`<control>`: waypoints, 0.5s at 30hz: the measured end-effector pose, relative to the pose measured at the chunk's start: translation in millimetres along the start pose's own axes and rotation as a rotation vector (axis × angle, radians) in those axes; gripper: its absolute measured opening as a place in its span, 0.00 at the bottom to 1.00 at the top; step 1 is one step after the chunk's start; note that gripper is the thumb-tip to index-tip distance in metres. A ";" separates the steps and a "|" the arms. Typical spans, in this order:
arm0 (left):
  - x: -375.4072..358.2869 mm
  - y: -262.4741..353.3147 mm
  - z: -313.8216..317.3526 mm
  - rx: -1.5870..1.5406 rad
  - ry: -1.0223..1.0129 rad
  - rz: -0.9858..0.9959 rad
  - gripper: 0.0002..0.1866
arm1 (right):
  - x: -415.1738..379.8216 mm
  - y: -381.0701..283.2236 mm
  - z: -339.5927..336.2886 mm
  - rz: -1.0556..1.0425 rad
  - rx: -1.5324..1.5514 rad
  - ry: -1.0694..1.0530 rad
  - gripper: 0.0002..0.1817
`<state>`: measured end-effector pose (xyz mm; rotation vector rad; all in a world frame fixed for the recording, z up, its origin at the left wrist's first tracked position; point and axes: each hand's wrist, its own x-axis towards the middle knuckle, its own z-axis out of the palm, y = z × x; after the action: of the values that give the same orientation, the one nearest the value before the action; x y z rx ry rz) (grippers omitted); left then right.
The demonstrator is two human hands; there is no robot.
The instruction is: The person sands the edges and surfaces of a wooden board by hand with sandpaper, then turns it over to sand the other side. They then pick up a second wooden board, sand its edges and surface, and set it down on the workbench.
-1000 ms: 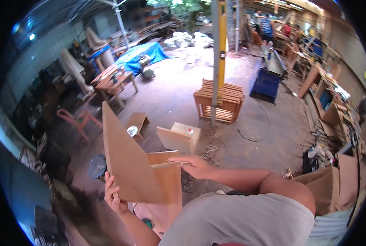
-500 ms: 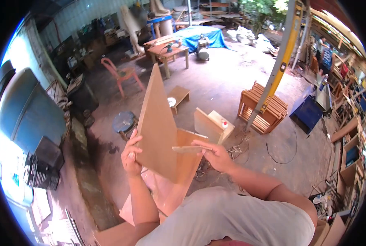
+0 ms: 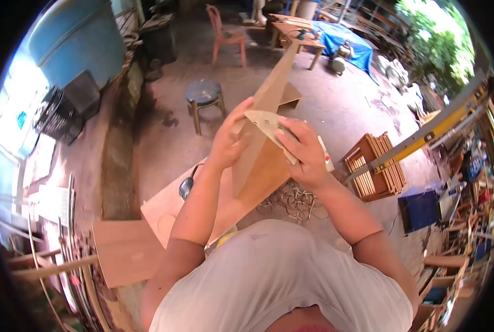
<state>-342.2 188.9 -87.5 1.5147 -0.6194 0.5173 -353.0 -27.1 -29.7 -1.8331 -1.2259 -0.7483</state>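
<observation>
My left hand [image 3: 230, 135] is closed on the edge of a flat wooden board [image 3: 273, 88], which stands tilted up from the work surface [image 3: 166, 207]. In my right hand [image 3: 305, 152] is a pale tan flat piece with holes [image 3: 265, 123], roughly triangular, pinched between thumb and fingers. Its pointed end lies close to my left fingers, overlapping the board in this view. Below, a smooth orange-brown wooden panel [image 3: 266, 171] lies beside the upright board. A dark rounded object with a cord [image 3: 186, 188] rests on the work surface, partly behind my left forearm.
A round blue-topped stool [image 3: 202, 91] stands ahead, with a pink plastic chair [image 3: 227, 37] beyond. Slatted wooden furniture [image 3: 374, 166] stands right, near a post with a yellow level [image 3: 424, 141]. Tangled cords [image 3: 294, 202] lie on the floor. Another wooden panel [image 3: 122, 252] is at lower left.
My view has tipped down and turned. The board leans farther over, and my right hand has brought the tan piece up near my left hand, its holed face now showing.
</observation>
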 end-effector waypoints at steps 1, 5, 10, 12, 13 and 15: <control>-1.9 3.2 3.9 0.011 0.025 -0.009 0.23 | 6.3 -0.3 3.0 -0.148 -0.108 -0.048 0.23; -11.4 -1.9 11.7 -0.061 0.067 -0.059 0.34 | 19.1 -1.0 21.1 -0.342 -0.290 -0.229 0.27; -14.4 -4.2 13.8 0.121 0.026 -0.010 0.29 | 35.4 -6.9 31.0 -0.385 -0.465 -0.372 0.28; -13.4 3.1 16.8 0.131 0.033 -0.016 0.28 | 37.3 -8.6 24.2 -0.392 -0.476 -0.420 0.28; -13.3 6.3 16.4 0.138 0.046 -0.030 0.28 | 36.8 -8.4 18.0 -0.407 -0.487 -0.455 0.28; -16.2 5.4 16.1 0.166 0.030 -0.021 0.28 | 37.0 -12.6 12.0 -0.417 -0.508 -0.480 0.28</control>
<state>-358.7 173.9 -94.9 1.6647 -0.5472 0.5859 -350.9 3.2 -2.3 -2.2843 -1.9023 -0.9415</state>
